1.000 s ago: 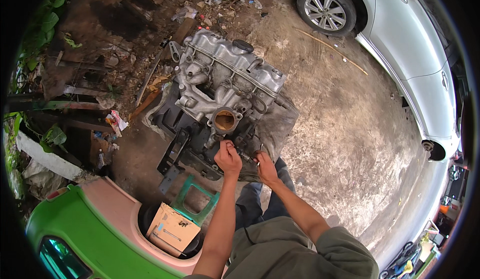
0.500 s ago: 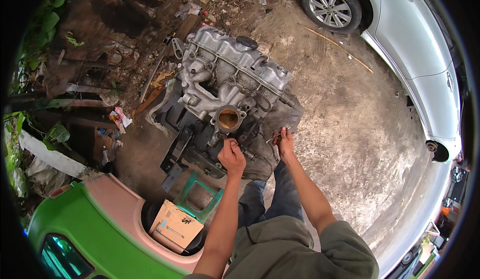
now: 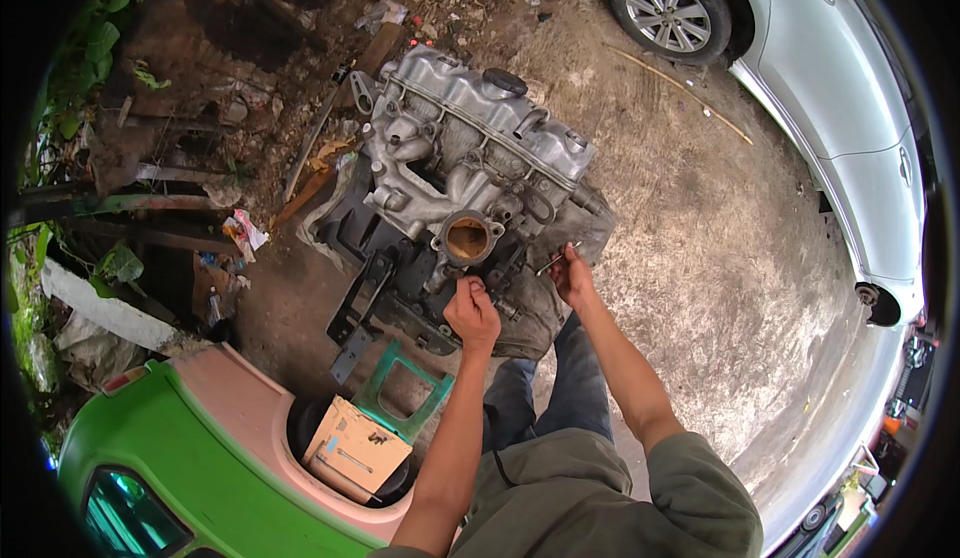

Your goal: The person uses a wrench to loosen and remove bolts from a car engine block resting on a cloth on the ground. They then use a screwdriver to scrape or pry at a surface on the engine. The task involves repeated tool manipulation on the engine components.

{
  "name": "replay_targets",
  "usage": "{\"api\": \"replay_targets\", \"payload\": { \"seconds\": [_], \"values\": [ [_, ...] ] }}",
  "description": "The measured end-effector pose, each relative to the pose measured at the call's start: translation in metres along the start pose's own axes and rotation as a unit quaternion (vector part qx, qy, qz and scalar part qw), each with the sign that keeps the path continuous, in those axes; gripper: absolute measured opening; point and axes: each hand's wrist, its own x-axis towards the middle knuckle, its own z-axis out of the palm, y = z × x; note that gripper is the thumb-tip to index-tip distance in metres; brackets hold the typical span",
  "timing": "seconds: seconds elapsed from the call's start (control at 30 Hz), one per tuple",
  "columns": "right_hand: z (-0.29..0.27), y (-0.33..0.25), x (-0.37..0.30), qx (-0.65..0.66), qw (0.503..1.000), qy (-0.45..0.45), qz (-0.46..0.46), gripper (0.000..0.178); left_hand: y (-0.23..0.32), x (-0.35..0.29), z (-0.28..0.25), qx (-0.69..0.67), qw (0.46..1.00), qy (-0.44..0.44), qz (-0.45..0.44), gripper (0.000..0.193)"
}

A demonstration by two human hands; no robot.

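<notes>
A grey metal car engine [image 3: 445,183] stands before me, its round throttle flange [image 3: 467,239] facing up at me with a brownish inside. Just below that flange, my left hand [image 3: 472,315] is closed against the engine's near side. Whatever its fingertips hold, if anything, is hidden. My right hand [image 3: 574,278] is beside the engine's lower right corner, pinching a thin silver hand tool [image 3: 549,264]. The tool is too small in view to tell its exact kind.
A green plastic stool [image 3: 405,390] and a cardboard box [image 3: 356,448] with wrenches on top are at lower left, by a green and pink car body [image 3: 230,438]. A silver car [image 3: 830,88] stands at right. Rubbish and timber lie at left; a stick [image 3: 680,88] lies on the concrete.
The whole view has shifted slightly, moving the engine a little to the right in it. My right hand has turned the silver tool somewhat; my left hand stays closed below the flange.
</notes>
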Motion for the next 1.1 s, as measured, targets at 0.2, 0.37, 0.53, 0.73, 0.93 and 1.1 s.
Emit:
{"api": "replay_targets", "payload": {
  "seconds": [0.2,0.37,0.53,0.73,0.93,1.1],
  "values": [
    [0.008,-0.004,0.002,-0.063,0.998,0.001,0.011,0.025,0.001,0.000,0.001,0.003,1.000,0.007,0.006,0.025],
    [0.014,0.006,-0.015,-0.093,0.991,-0.004,-0.094,0.023,0.001,0.001,0.000,0.000,1.000,0.000,-0.001,0.022],
    [0.030,0.024,-0.055,-0.311,0.890,-0.052,-0.329,0.031,0.004,0.001,0.000,-0.001,1.000,0.006,-0.007,0.022],
    [0.016,0.044,-0.106,-0.641,0.602,-0.166,-0.446,0.018,0.003,0.002,0.001,-0.014,1.000,0.009,0.006,0.021],
    [-0.008,0.040,-0.111,-0.650,0.615,-0.176,-0.409,0.025,0.004,0.001,0.002,-0.009,1.000,0.016,0.004,0.022],
    [-0.013,0.029,-0.101,-0.438,0.861,-0.070,-0.250,0.016,0.003,0.000,0.002,-0.006,1.000,0.012,-0.017,0.023]
  ]
}}
